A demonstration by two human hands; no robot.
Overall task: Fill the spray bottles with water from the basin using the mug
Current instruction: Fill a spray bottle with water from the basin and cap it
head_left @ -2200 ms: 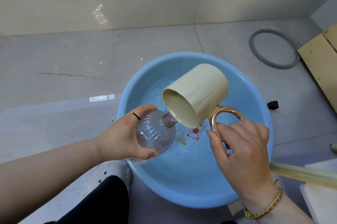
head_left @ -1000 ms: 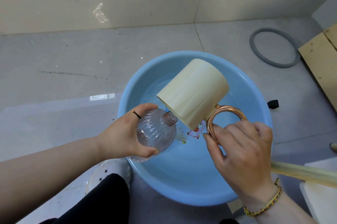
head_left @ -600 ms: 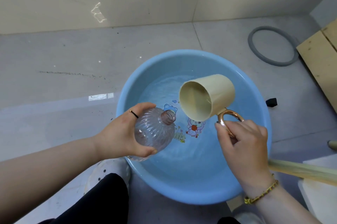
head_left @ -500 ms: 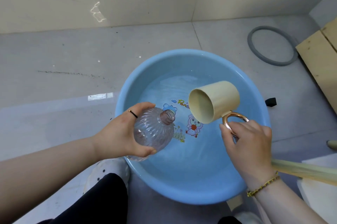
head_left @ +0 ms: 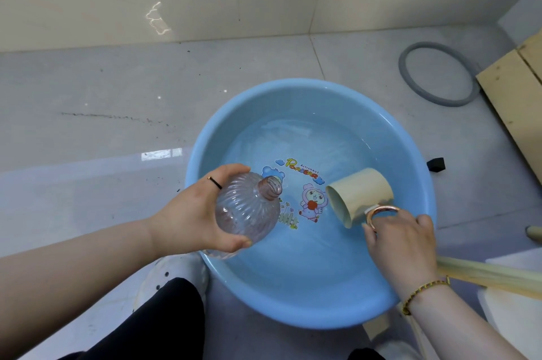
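The blue basin [head_left: 293, 315] sits on the tiled floor [head_left: 102, 125] with shallow water across its printed bottom, and the person crouches at its near edge. The left hand [head_left: 190, 219] grips a clear ribbed spray bottle [head_left: 249, 210], fingers and thumb wrapped round its belly, just over the basin's left rim. The neck is bare, no spray head on it, and tips toward the basin's middle. How much water is in it I cannot tell through the ribs. The right hand [head_left: 401, 245] has its fingers curled on the copper ring handle [head_left: 381, 213] of the cream mug [head_left: 360, 195], which lies on its side low by the basin's right wall, mouth facing left — this looks like the scoop for another pour. To do it well, I would sink the mug's lower lip under the surface and draw it along, since the water is shallow and a straight dip would take little. Then bring it up level, set the lip right over that narrow neck, and tip slowly — a fast pour would mostly run down the bottle's shoulders. Holding the bottle over the basin means any spill falls back in.
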